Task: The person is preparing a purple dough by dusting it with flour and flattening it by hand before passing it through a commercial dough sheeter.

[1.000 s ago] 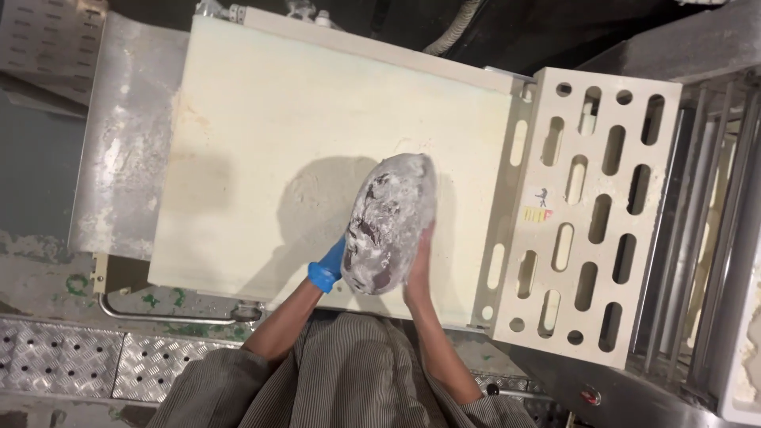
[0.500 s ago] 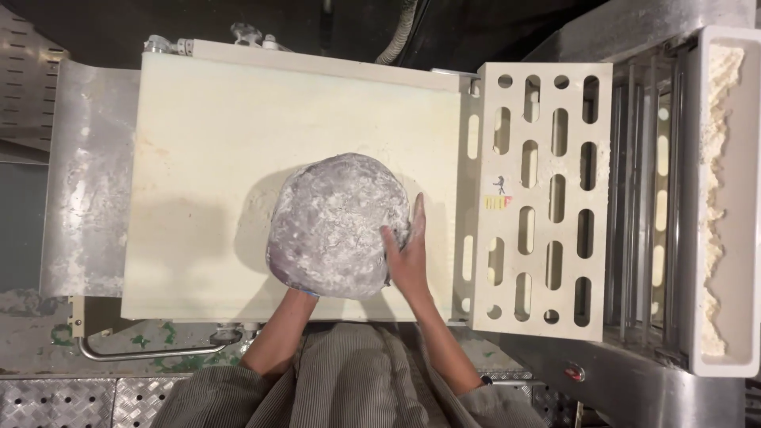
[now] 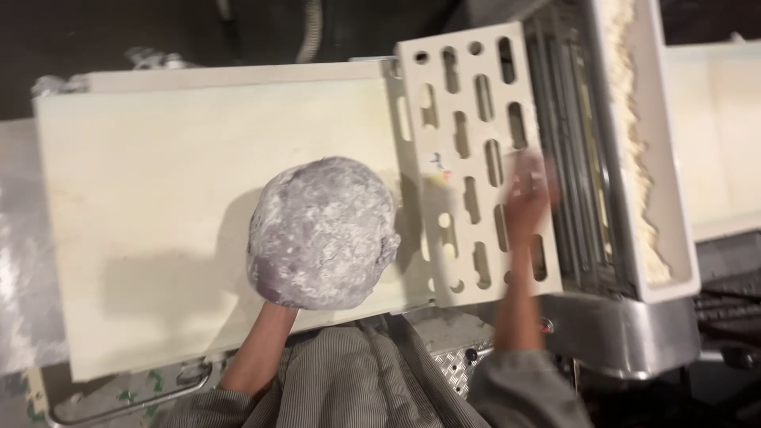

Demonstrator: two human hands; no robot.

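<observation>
A large round lump of purple-grey dough [image 3: 321, 234], dusted with flour, sits at the near right part of a cream conveyor belt [image 3: 158, 198]. My left forearm [image 3: 261, 349] runs up under its near edge. My left hand is hidden beneath the lump, holding it from below. My right hand [image 3: 529, 190] is blurred and apart from the dough, over the cream slotted guard [image 3: 468, 87] to its right. It holds nothing.
Metal rollers [image 3: 571, 119] lie behind the slotted guard. A strip of pale crumbly dough scraps [image 3: 634, 143] runs along the white rim beyond them. A second cream belt [image 3: 721, 135] continues at the far right. The machine's steel housing [image 3: 626, 333] is at the near right.
My right hand has left the dough's side and swung right onto the slotted guard. The dough has settled flatter on the belt, and my view has shifted right.
</observation>
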